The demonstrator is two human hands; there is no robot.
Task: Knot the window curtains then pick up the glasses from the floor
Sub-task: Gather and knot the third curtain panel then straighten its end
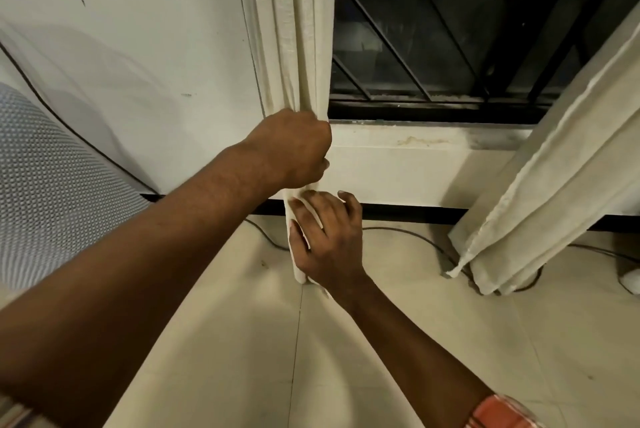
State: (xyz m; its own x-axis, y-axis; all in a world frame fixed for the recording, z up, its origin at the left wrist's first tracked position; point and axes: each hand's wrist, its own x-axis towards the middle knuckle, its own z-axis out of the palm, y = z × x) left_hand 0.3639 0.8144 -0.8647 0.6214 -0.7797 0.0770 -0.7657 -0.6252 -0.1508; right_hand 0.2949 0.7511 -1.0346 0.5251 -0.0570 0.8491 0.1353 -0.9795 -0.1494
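White wall (138,46) w/ a dark barred window (450,29) at 1 o'clock, pale tile floor (415,323) from 4 to 7. Left curtain (294,29) hangs at 12, bunched into a rope along the window's left edge. Right curtain (554,167) hangs loose at 3, hem down at the floor.

Left hand (294,147), near centre, is fisted round the bunched left curtain approx. at sill level. Right hand (327,240), just below it, has thumb and curled fingers wrapped over the curtain's tail, which ends near the floor.

Fabric looks light, soft and thickish. It should fold and loop easily w/o slipping and isn't fragile, but the bulky bunch may make a fat knot. Best hold, judging by this: upper fist as anchor, right hand taking the tail near its end to loop it.

Glasses: not in view. Cable (415,235) runs on the floor by the skirting. Mesh panel (41,167) at 9.
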